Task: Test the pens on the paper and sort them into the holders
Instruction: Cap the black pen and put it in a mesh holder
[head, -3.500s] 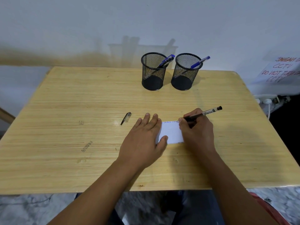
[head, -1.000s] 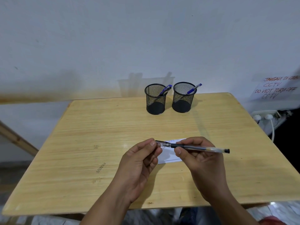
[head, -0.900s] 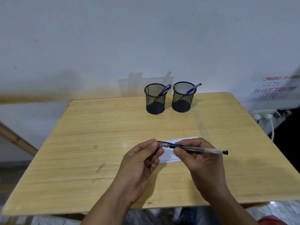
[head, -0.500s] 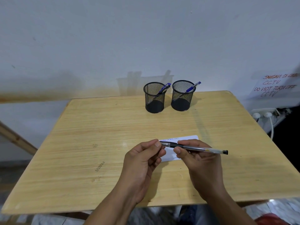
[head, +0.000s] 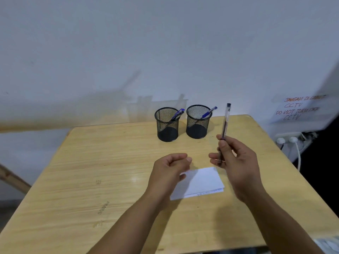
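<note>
My right hand [head: 237,163] grips a black-capped clear pen [head: 225,123] and holds it almost upright, above the table and just right of the holders. My left hand [head: 169,171] hovers over the left end of the white paper [head: 201,182], fingers curled in, with nothing visible in it. The paper lies flat with a line of scribbles along its near edge. Two black mesh holders stand at the table's far side. The left holder [head: 167,125] has blue pens [head: 177,114] in it, and the right holder [head: 198,123] has one blue pen [head: 209,112].
The wooden table [head: 91,171] ends at a white wall behind the holders. A handwritten sign [head: 298,109] hangs on the right, above a socket strip with white plugs and cables [head: 293,142]. A wooden beam [head: 12,178] slants past the left edge.
My left hand pushed the cap onto the pen and came away from it. My right hand swung the pen from level to upright and lifted it toward the holders.
</note>
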Tool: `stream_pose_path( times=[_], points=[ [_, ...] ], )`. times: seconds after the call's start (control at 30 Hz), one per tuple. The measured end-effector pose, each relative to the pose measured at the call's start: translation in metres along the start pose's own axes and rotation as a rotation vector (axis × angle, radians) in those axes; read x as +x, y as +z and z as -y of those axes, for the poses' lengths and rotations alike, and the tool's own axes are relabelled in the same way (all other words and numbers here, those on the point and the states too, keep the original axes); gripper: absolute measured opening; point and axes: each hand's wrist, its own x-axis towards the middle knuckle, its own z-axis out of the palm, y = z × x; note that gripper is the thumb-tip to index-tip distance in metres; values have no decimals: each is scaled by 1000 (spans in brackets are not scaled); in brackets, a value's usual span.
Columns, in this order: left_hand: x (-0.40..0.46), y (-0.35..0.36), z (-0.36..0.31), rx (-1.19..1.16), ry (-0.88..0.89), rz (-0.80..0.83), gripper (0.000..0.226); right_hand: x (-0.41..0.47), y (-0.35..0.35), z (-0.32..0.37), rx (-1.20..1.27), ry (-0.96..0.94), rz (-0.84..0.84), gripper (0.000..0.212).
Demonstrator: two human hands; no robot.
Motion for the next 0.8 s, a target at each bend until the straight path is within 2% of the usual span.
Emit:
stream_pose_path(
  times=[0.2,0.27,0.33,0.4,0.53,0.67,0.8],
  points=[
    [82,31,-10,328,156,-87,55,79,-19,16,-640,-85,64,30],
    [102,46,-10,473,187,-96,55,101,-17,23,-748,-158,61,34],
    [116,57,-10,599,225,-117,41,119,-13,30,-790,-197,44,32],
    [129,65,-9,647,248,-151,45,133,-6,35,-829,-217,66,27],
    [147,74,-6,592,266,-188,55,154,8,33,-886,-255,114,21],
    [155,75,-5,580,307,-219,46,165,17,22,-932,-279,166,20],
    [154,72,-4,589,312,-203,37,165,18,10,-913,-295,176,30]
  ],
)
